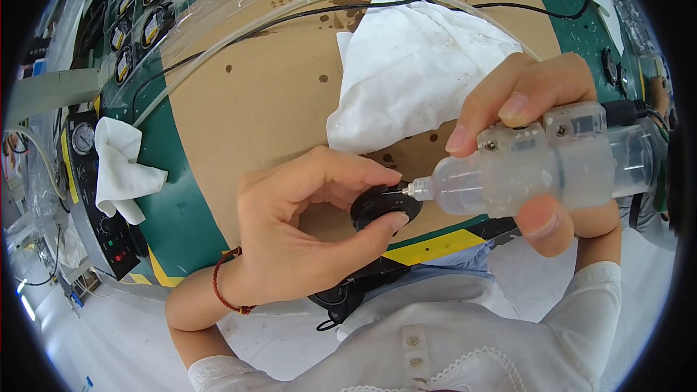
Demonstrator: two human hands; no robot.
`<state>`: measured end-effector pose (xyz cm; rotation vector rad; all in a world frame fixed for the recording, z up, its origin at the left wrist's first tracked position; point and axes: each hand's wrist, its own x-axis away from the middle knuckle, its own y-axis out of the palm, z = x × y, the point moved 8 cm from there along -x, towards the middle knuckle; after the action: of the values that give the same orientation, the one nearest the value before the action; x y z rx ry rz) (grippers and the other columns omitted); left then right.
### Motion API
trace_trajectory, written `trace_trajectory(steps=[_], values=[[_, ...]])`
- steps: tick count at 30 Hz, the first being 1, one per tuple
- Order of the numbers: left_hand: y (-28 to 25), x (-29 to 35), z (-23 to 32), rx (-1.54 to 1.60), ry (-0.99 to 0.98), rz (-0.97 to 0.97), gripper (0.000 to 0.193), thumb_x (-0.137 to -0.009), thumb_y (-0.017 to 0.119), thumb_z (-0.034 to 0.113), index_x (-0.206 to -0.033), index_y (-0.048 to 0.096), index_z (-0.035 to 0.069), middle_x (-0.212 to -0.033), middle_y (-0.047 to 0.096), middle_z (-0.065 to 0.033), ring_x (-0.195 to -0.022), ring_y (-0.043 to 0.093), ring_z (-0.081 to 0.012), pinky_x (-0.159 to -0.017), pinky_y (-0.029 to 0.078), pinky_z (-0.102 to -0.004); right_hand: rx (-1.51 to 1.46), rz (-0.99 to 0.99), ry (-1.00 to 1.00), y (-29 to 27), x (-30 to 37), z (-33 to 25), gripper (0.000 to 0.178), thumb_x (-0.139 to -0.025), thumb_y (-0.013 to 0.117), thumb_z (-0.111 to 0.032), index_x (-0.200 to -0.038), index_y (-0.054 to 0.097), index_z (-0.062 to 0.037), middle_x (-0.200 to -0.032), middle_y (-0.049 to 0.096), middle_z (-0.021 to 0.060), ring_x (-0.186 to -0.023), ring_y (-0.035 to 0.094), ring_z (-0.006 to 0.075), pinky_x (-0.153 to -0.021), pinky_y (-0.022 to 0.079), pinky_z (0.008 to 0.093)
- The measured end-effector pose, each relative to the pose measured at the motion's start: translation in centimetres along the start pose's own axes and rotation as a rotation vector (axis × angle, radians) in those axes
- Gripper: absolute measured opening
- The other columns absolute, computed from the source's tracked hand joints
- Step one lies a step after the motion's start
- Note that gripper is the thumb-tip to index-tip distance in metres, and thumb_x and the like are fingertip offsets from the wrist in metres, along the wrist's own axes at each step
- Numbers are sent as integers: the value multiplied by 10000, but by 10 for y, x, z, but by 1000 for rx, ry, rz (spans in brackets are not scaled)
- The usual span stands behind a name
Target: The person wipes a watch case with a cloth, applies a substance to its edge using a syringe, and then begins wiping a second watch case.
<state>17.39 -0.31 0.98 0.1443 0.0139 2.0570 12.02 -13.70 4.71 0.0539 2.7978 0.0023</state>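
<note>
My left hand (305, 225) pinches a small round black part (381, 207) between thumb and fingers, holding it just above the near edge of the bench. My right hand (537, 123) grips a clear plastic syringe-like dispenser (537, 167) lying sideways. Its thin metal needle tip touches the black part at its upper right rim. A red cord bracelet circles my left wrist.
A cardboard sheet (261, 101) covers the green bench. A crumpled white cloth (414, 65) lies on it behind my hands, another white cloth (120, 167) at the left. Clear tubing (239, 29) and black cables run across the back. Round gauges (83, 138) line the far left.
</note>
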Motion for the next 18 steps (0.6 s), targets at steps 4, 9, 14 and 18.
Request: trace_trajectory(steps=[4, 9, 14, 18], values=[[-1, 0, 0, -4, -2, 1, 321, -657, 630, -155, -950, 516, -93, -944, 584, -152, -894, 571, -175, -807, 456, -309, 52, -55, 33, 4, -1, 0, 530, -688, 701, -330, -1020, 358, -100, -891, 522, 133, -740, 534, 164, -679, 449, 257], [-1, 0, 2, 24, 15, 16, 314, -655, 633, -155, -939, 518, -88, -937, 582, -147, -889, 572, -172, -803, 455, -303, 12, -31, 43, 3, -2, -1, 522, -689, 705, -328, -1012, 362, -106, -890, 525, 135, -754, 537, 170, -688, 451, 265], [-2, -2, 1, 66, 49, 68, 283, -655, 654, -121, -912, 545, -73, -895, 598, -121, -826, 591, -141, -744, 470, -255, -30, 49, 50, 2, 1, 2, 527, -688, 711, -335, -1015, 363, -111, -893, 526, 131, -768, 539, 173, -699, 452, 267], [-4, -2, 2, 88, 58, 105, 257, -658, 670, -89, -891, 567, -57, -864, 613, -98, -762, 613, -116, -689, 491, -213, -47, 47, 53, 2, 0, 2, 531, -684, 716, -338, -1015, 365, -115, -894, 527, 127, -776, 540, 173, -707, 455, 270]])
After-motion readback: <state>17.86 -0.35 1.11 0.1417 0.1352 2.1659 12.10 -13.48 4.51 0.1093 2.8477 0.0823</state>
